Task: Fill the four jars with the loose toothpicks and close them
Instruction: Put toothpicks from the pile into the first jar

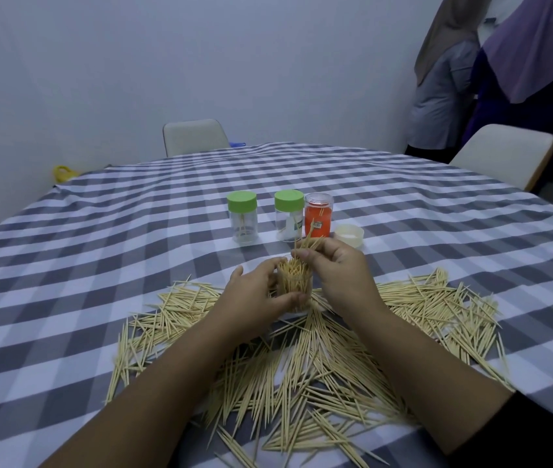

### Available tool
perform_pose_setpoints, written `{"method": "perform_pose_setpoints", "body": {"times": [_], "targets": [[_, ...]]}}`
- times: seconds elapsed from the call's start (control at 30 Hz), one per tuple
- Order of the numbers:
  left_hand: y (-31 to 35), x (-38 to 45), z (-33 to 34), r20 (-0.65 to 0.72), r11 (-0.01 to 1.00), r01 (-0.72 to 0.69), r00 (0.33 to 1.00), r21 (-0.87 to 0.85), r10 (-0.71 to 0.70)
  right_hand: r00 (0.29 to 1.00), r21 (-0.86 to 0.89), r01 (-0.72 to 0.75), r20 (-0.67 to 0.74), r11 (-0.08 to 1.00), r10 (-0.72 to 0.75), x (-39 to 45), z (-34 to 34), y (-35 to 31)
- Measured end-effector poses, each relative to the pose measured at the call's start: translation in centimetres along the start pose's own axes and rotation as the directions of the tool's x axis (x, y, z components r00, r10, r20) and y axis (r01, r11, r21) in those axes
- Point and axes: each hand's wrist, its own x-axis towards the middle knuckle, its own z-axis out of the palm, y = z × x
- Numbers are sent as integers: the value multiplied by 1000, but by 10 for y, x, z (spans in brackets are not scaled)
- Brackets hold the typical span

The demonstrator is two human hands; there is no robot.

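A clear open jar (294, 286), packed with toothpicks, stands at the middle of the table. My left hand (257, 295) grips its side. Just above its mouth my right hand (337, 265) pinches a small bundle of toothpicks (309, 243) that point up and away. Loose toothpicks (305, 369) lie in a wide heap around and in front of the jar. Behind it stand two nearly empty clear jars with green lids (242, 217) (289, 215) and a clear-lidded jar with an orange label (318, 217). A pale loose lid (349, 234) lies to the right of them.
A grey and white checked cloth (99, 251) covers the table. Two pale chairs (195, 136) (505, 153) stand at its far side and right. People in long garments (491, 72) stand at the back right. A yellow object (62, 173) lies by the wall at left.
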Motion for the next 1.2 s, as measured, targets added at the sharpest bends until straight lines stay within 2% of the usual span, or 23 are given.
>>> {"method": "perform_pose_setpoints", "body": {"times": [0.23,0.5,0.67,0.87,1.03,1.2], "targets": [[5,-2,-3,0,1000,-4,1000,21,4,1000,-40,27,-13,999,-28,-3,-2,-1],[6,-3,-4,18,1000,-7,1000,24,6,994,-125,-87,54,988,94,-2,-3,-4],[5,-4,-4,20,1000,10,1000,-5,-10,959,-170,-62,262,984,106,-7,-3,-8],[7,-3,-4,34,999,4,999,42,-5,906,-268,79,421,960,43,-13,-8,-10],[9,-3,-4,42,999,4,999,52,-6,936,-387,232,340,892,-95,-9,4,5],[1,3,1,32,996,-47,999,73,45,961,-302,220,232,928,-152,-9,9,9]]}}
